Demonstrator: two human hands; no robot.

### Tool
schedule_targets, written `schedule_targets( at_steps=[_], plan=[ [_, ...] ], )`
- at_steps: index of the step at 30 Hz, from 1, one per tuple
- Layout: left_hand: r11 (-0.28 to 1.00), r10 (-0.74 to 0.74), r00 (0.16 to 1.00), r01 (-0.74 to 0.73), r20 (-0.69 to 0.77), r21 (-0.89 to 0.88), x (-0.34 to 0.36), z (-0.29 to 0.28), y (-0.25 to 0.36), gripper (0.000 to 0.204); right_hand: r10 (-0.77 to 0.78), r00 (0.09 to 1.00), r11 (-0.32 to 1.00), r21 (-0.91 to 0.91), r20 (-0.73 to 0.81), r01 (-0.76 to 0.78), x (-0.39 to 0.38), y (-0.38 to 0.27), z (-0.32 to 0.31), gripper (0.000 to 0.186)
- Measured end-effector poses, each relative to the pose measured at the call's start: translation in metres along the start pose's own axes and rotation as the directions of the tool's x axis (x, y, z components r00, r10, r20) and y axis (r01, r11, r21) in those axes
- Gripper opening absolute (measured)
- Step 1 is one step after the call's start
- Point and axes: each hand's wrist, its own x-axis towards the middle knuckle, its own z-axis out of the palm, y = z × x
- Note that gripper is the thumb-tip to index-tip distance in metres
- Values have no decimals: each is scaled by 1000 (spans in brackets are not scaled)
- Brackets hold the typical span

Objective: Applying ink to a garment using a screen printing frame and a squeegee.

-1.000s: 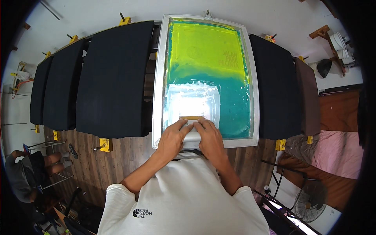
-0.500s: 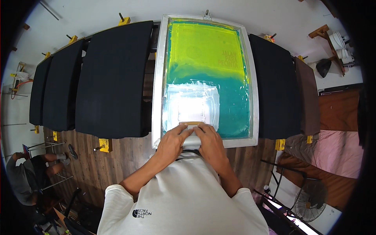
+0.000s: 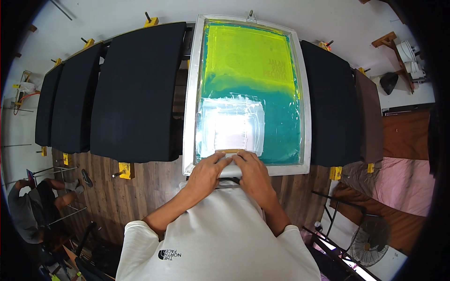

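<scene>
A squeegee (image 3: 229, 169) with a grey holder and a brownish blade lies across the near end of a screen-printing frame (image 3: 305, 103). My left hand (image 3: 206, 172) grips its left part, and my right hand (image 3: 254, 170) its right part; the thumbs nearly meet in the middle. Just beyond the blade, white ink (image 3: 255, 122) covers a squarish patch of the mesh, with a bright glare in its centre. Around that patch the mesh (image 3: 281, 136) is teal, turning yellow-green toward the far end. My fingertips hide much of the blade.
Black-covered pallets stand left (image 3: 138, 93) and right (image 3: 333, 103) of the screen, with a brown pallet (image 3: 371, 117) further right. Yellow clamps (image 3: 126, 170) stick out below. A person (image 3: 29, 206) sits at lower left. A fan (image 3: 370, 240) stands at lower right.
The squeegee and both hands have slid slightly toward me along the screen. Both hands keep their grip. The view has shifted a little.
</scene>
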Motion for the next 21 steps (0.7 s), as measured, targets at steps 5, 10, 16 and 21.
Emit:
schedule_targets(
  at_steps=[5, 10, 16, 21],
  plan=[
    [996, 62, 996, -58, -64, 70, 1, 5, -5, 63, -74, 984, 993, -107, -163, 57, -5, 8, 20, 42],
    [1000, 0, 1000, 0, 7, 10, -3, 2, 0, 63, -64, 994, 995, -85, -87, 57, -6, 3, 11, 41],
    [1000, 3, 1000, -3, 29, 0, 1, -6, 4, 61, -58, 996, 998, -29, -65, 56, -2, 6, 4, 37],
    [997, 73, 994, -73, -76, 12, 63, -30, -13, 53, -72, 989, 997, -47, -126, 66, 62, 18, -24, 47]
  ],
)
